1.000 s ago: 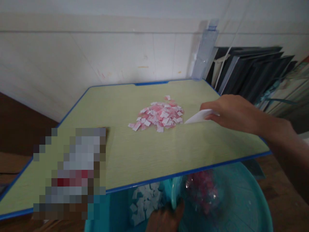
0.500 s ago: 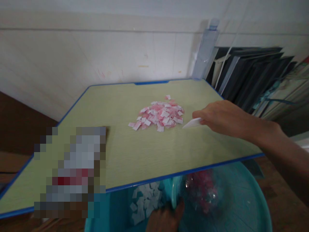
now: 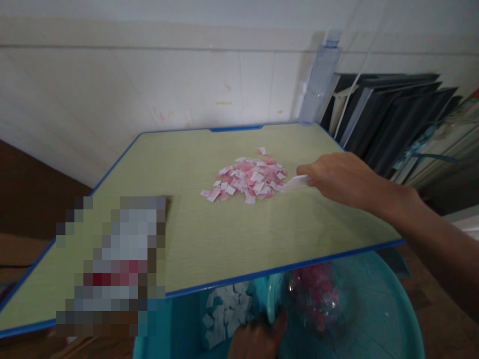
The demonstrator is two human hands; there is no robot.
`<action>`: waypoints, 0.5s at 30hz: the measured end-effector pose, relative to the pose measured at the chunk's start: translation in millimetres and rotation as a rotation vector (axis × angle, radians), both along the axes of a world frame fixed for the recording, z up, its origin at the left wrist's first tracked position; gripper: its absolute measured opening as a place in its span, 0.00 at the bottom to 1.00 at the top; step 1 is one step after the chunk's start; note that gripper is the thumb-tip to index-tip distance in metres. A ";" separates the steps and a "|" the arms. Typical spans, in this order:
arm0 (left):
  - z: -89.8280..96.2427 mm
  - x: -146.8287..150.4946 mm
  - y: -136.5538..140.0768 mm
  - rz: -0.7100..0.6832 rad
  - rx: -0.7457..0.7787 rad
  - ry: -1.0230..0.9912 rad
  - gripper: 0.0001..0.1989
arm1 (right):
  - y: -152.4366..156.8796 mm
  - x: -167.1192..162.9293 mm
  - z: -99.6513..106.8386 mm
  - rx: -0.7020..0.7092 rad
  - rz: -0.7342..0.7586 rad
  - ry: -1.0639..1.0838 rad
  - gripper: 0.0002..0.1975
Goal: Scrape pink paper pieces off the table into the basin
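My right hand (image 3: 337,179) is closed around a white flat card (image 3: 297,182), whose far end meets the right edge of a pile of pink and white paper pieces (image 3: 249,179). The pile lies on a yellow-green board (image 3: 209,244) with a blue rim. Below the board's front edge, my left hand (image 3: 257,339) is closed at the rim of a teal tub (image 3: 272,299), its fingers partly out of frame. White paper pieces (image 3: 228,314) lie inside the tub left of that rim, and a clear plastic bag with red contents (image 3: 316,294) lies to the right.
A pixelated flat item (image 3: 127,249) lies on the board's left side. At the back right corner stands a clear plastic bottle (image 3: 322,82) against the white wall (image 3: 179,80). Dark folders or panels (image 3: 396,114) lean beside the board's right edge.
My right hand has moved slightly left and up, bringing the card's tip from just beside the pile to its edge. My left hand stays at the tub's rim.
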State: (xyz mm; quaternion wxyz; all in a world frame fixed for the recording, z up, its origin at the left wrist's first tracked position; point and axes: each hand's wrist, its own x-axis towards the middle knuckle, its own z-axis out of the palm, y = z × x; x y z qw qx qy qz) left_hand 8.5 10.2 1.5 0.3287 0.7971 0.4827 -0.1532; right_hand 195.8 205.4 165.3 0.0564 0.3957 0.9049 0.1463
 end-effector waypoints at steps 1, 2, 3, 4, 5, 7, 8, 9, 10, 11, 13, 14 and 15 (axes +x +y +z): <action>2.0 0.5 0.4 0.004 -0.007 -0.003 0.34 | -1.6 1.2 -0.6 -0.008 0.022 -0.002 0.13; 3.9 0.9 0.9 0.008 -0.012 -0.005 0.34 | -3.3 2.6 -0.9 -0.011 0.038 -0.002 0.13; 5.6 1.3 1.5 0.012 -0.015 -0.004 0.34 | -5.1 4.2 -0.9 -0.012 0.050 -0.003 0.13; 7.0 1.7 2.1 0.012 -0.021 0.001 0.34 | -6.8 5.9 -0.7 -0.012 0.061 -0.001 0.13; 8.1 1.9 2.8 0.008 -0.030 0.008 0.34 | -8.3 7.6 -0.4 -0.016 0.074 0.002 0.13; 9.0 2.2 3.7 -0.002 -0.032 0.029 0.34 | -10.4 11.0 0.3 -0.034 0.099 0.012 0.13; 9.0 2.2 3.8 -0.009 -0.033 0.039 0.35 | -11.1 12.6 0.6 -0.044 0.107 0.015 0.14; 8.6 2.2 3.7 -0.013 -0.028 0.045 0.35 | -11.6 14.0 0.7 -0.047 0.107 0.015 0.14; 8.0 2.1 3.5 -0.017 -0.022 0.049 0.36 | -12.0 15.3 0.7 -0.042 0.097 0.014 0.13; 7.2 2.1 3.1 -0.019 -0.014 0.051 0.36 | -12.4 16.3 0.5 -0.030 0.079 0.010 0.13; 5.9 2.0 2.5 -0.023 -0.007 0.054 0.36 | -13.7 17.9 -0.6 -0.001 0.040 0.005 0.12; 5.6 2.0 2.4 -0.026 -0.013 0.056 0.35 | -14.6 18.6 -1.5 0.008 0.026 0.004 0.12; 5.6 2.0 2.4 -0.029 -0.022 0.060 0.35 | -15.6 19.3 -2.8 0.014 0.018 0.007 0.12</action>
